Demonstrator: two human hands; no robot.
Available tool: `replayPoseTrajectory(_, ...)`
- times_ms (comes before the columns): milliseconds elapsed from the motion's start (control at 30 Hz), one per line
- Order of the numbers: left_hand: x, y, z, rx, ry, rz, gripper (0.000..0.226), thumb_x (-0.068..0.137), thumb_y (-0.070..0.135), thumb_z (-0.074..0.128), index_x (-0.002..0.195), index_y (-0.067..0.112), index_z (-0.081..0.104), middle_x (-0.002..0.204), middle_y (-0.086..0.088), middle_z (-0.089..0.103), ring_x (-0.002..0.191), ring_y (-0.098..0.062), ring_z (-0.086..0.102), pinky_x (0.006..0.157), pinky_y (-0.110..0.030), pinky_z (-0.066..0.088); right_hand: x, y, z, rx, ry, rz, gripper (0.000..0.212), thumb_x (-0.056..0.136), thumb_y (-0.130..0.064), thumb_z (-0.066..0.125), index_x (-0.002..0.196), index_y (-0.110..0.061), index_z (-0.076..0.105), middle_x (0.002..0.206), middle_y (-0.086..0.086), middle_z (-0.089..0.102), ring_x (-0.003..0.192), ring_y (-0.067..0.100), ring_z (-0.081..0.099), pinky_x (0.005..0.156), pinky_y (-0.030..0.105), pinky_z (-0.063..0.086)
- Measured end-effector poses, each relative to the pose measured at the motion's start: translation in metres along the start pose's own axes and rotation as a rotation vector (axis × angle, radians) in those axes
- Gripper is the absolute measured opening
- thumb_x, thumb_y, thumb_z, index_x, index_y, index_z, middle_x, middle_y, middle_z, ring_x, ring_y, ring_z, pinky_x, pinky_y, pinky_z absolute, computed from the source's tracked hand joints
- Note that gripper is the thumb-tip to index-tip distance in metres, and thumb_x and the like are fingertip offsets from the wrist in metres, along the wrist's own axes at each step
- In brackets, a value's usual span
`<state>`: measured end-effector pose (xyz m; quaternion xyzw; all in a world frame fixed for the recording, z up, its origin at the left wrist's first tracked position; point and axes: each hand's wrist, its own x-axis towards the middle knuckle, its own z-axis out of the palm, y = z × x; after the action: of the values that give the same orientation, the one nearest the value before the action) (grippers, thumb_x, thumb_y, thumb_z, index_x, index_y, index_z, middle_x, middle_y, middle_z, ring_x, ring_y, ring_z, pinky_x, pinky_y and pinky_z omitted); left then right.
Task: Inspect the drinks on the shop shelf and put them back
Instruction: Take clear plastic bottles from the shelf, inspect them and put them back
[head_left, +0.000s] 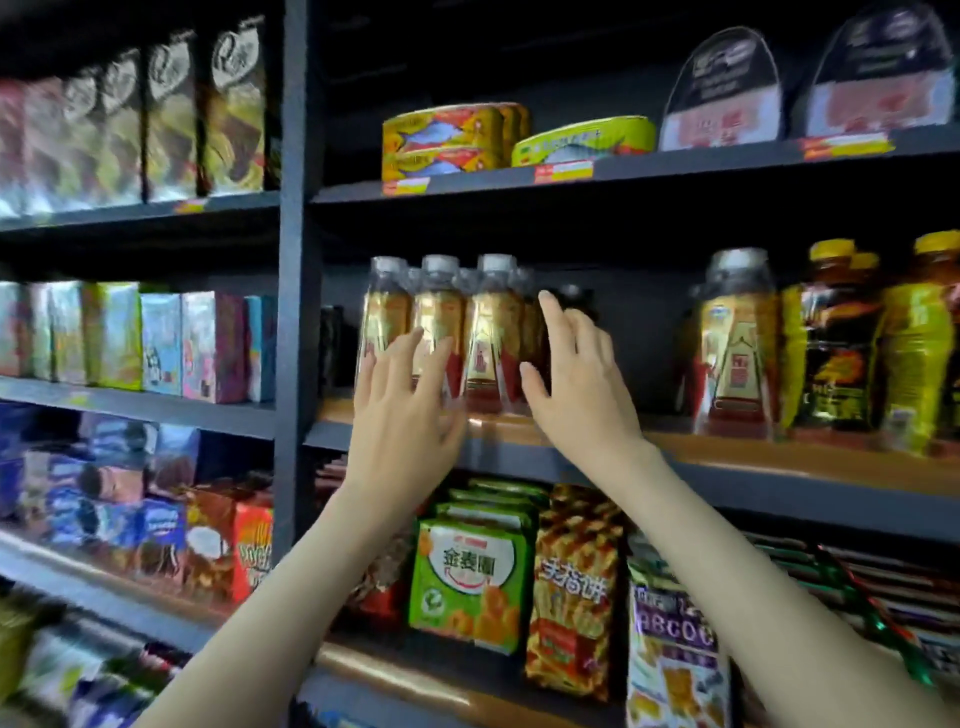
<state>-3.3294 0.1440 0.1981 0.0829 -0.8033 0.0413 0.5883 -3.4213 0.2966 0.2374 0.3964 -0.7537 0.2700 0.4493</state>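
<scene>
A shrink-wrapped pack of drink bottles (488, 332) with gold and red labels and pale caps stands on the middle shelf (727, 462). My left hand (402, 410) reaches up in front of the pack's left side, fingers straight and spread, at or just off the wrap. My right hand (576, 374) is at the pack's right side, fingers straight, thumb near the front bottle. Neither hand holds anything. A single similar bottle (735, 343) stands further right on the same shelf.
Dark and yellow bottles (852, 353) fill the shelf's right end. Fish tins (452, 143) sit on the shelf above. Snack packets (472, 582) fill the shelf below. A dark upright post (296, 260) separates the left bay of boxed goods.
</scene>
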Motion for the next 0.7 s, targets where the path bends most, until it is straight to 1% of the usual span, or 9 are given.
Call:
replayPoseTrajectory(67, 0.012, -0.008, 0.018, -0.007, -0.004, 0.011, 0.058, 0.089, 0.04, 0.039, 0.138, 0.01, 0.047, 0.141, -0.021, 0.044, 0.13, -0.038, 0.041, 0.109, -0.055, 0.03, 0.014, 0.002, 0.014, -0.004, -0.025, 0.015, 0.071, 0.099, -0.038, 0.044, 0.154, -0.025, 0.001, 0.155, 0.01, 0.022, 0.139, 0.03, 0.026, 0.106, 0.042, 0.037)
replayPoseTrajectory(133, 0.024, -0.015, 0.033, -0.03, -0.014, 0.029, 0.059, 0.089, 0.042, 0.041, 0.141, 0.014, 0.044, 0.145, -0.02, 0.041, 0.133, -0.037, 0.038, 0.11, -0.055, 0.028, 0.026, 0.003, 0.023, -0.001, -0.087, 0.02, 0.072, 0.1, -0.037, 0.043, 0.153, -0.032, -0.006, 0.157, 0.009, 0.015, 0.14, 0.032, 0.025, 0.105, 0.043, 0.038)
replayPoseTrajectory(233, 0.046, -0.029, 0.046, -0.066, 0.006, 0.069, 0.06, 0.091, 0.046, 0.042, 0.145, 0.02, 0.039, 0.15, -0.019, 0.036, 0.137, -0.033, 0.03, 0.112, -0.055, 0.025, 0.052, 0.008, 0.025, 0.066, -0.19, 0.092, 0.074, 0.102, -0.025, 0.039, 0.15, -0.037, -0.015, 0.161, 0.007, 0.005, 0.142, 0.035, 0.022, 0.106, 0.043, 0.035)
replayPoseTrajectory(333, 0.073, -0.038, 0.049, -0.102, 0.042, 0.145, 0.063, 0.092, 0.052, 0.038, 0.147, 0.02, 0.039, 0.153, -0.018, 0.032, 0.141, -0.034, 0.028, 0.115, -0.052, 0.014, 0.087, 0.026, 0.028, -0.05, -0.266, 0.228, 0.084, 0.101, -0.016, 0.041, 0.146, -0.041, -0.025, 0.161, 0.005, -0.009, 0.146, 0.036, 0.008, 0.111, 0.047, 0.032)
replayPoseTrajectory(400, 0.089, -0.037, 0.054, -0.102, 0.064, 0.248, 0.066, 0.091, 0.055, 0.038, 0.148, 0.021, 0.038, 0.155, -0.017, 0.028, 0.144, -0.033, 0.022, 0.116, -0.053, 0.008, 0.106, 0.039, 0.035, -0.143, -0.302, 0.345, 0.09, 0.098, -0.012, 0.045, 0.145, -0.042, -0.025, 0.161, 0.003, -0.016, 0.147, 0.034, 0.001, 0.112, 0.05, 0.03)
replayPoseTrajectory(467, 0.105, -0.031, 0.061, -0.101, 0.074, 0.342, 0.068, 0.091, 0.055, 0.038, 0.149, 0.021, 0.036, 0.157, -0.016, 0.025, 0.146, -0.032, 0.018, 0.117, -0.056, 0.007, 0.118, 0.053, 0.044, -0.229, -0.328, 0.418, 0.091, 0.098, -0.011, 0.047, 0.146, -0.042, -0.024, 0.16, 0.003, -0.021, 0.147, 0.035, -0.003, 0.114, 0.054, 0.026)
replayPoseTrajectory(567, 0.12, -0.026, 0.073, -0.04, 0.096, 0.435, 0.07, 0.089, 0.057, 0.038, 0.148, 0.021, 0.038, 0.157, -0.017, 0.026, 0.146, -0.032, 0.02, 0.116, -0.058, 0.009, 0.123, 0.073, 0.055, -0.306, -0.392, 0.411, 0.1, 0.094, -0.014, 0.056, 0.145, -0.044, -0.024, 0.157, 0.001, -0.03, 0.147, 0.035, -0.012, 0.113, 0.061, 0.019)
replayPoseTrajectory(633, 0.124, -0.025, 0.078, -0.001, 0.092, 0.454, 0.07, 0.089, 0.059, 0.036, 0.146, 0.02, 0.043, 0.155, -0.017, 0.029, 0.145, -0.032, 0.024, 0.115, -0.059, 0.011, 0.123, 0.082, 0.063, -0.325, -0.413, 0.388, 0.105, 0.09, -0.016, 0.062, 0.145, -0.045, -0.023, 0.155, -0.001, -0.034, 0.146, 0.032, -0.017, 0.111, 0.063, 0.016)
replayPoseTrajectory(700, 0.124, -0.024, 0.081, 0.021, 0.105, 0.457, 0.068, 0.089, 0.058, 0.035, 0.143, 0.018, 0.048, 0.153, -0.018, 0.034, 0.143, -0.033, 0.029, 0.114, -0.059, 0.014, 0.125, 0.086, 0.07, -0.328, -0.434, 0.383, 0.103, 0.091, -0.021, 0.062, 0.146, -0.043, -0.022, 0.154, -0.001, -0.036, 0.146, 0.031, -0.019, 0.112, 0.063, 0.014)
